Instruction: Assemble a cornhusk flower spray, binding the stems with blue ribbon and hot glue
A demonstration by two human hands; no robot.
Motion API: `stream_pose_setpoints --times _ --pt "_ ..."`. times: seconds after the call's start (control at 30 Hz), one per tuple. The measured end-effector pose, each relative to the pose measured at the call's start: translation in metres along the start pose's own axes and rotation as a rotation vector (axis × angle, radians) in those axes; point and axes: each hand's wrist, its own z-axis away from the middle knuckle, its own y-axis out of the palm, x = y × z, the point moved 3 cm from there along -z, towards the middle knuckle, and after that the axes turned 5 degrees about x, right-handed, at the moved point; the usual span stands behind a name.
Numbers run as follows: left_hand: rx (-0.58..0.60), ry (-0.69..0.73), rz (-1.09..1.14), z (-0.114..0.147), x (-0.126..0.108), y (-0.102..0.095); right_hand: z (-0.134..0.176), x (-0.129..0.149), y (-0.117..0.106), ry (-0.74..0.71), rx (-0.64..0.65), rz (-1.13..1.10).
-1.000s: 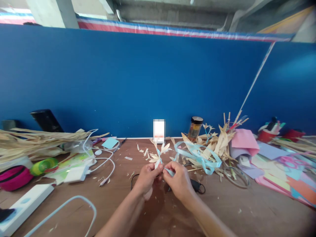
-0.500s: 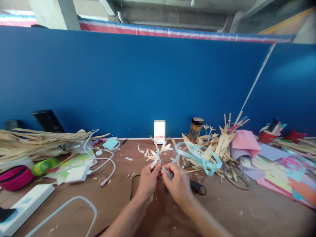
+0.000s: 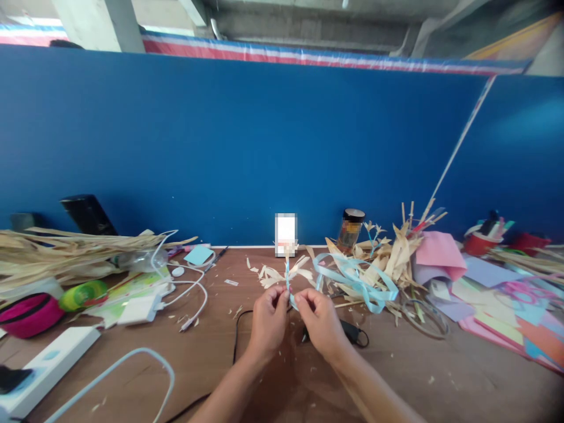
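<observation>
Between my hands stands a small flower made of dried husk [image 3: 303,268], with pale petals spread to both sides and a light-blue wrapped stem [image 3: 288,276]. My left hand [image 3: 269,317] pinches that stem low down, thumb and fingers closed. With my right hand [image 3: 321,320] I pinch a light-blue ribbon [image 3: 293,302] close to the stem; the fingertips of the two hands almost meet. More of the blue ribbon [image 3: 379,294] lies in loose loops to the right, over dried husks [image 3: 399,252]. The stem's lower end is hidden by my fingers.
A black tool with a cord [image 3: 352,332] lies behind my right hand. A lidded jar [image 3: 351,229] stands at the back. On the left are a white power strip [image 3: 53,367], white cables and husk strips [image 3: 79,252]; coloured paper sheets [image 3: 497,294] spread on the right.
The husk flower has turned more upright, its petals now lower and spread sideways. My right hand has shifted slightly, and less ribbon shows between the fingers.
</observation>
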Motion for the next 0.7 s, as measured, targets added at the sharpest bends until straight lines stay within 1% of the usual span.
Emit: stream_pose_setpoints --times 0.1,0.17,0.23,0.4,0.63,0.7 --pt "0.001 -0.018 0.04 -0.002 0.002 -0.001 -0.002 0.001 -0.004 -0.022 0.001 0.026" --pt "0.022 -0.013 0.046 -0.004 0.004 -0.003 -0.005 0.003 -0.009 -0.053 0.042 0.065" --pt "0.012 -0.008 0.028 -0.006 0.005 -0.008 -0.009 0.004 -0.017 -0.086 0.107 0.115" --pt "-0.087 -0.019 -0.006 -0.013 0.013 -0.025 -0.015 -0.003 -0.039 -0.08 0.219 0.256" --pt "-0.252 -0.078 -0.007 -0.025 0.024 -0.049 -0.027 -0.019 -0.074 -0.115 0.388 0.293" --pt "-0.26 -0.111 -0.005 -0.027 0.027 -0.054 -0.033 -0.022 -0.089 -0.118 0.385 0.335"
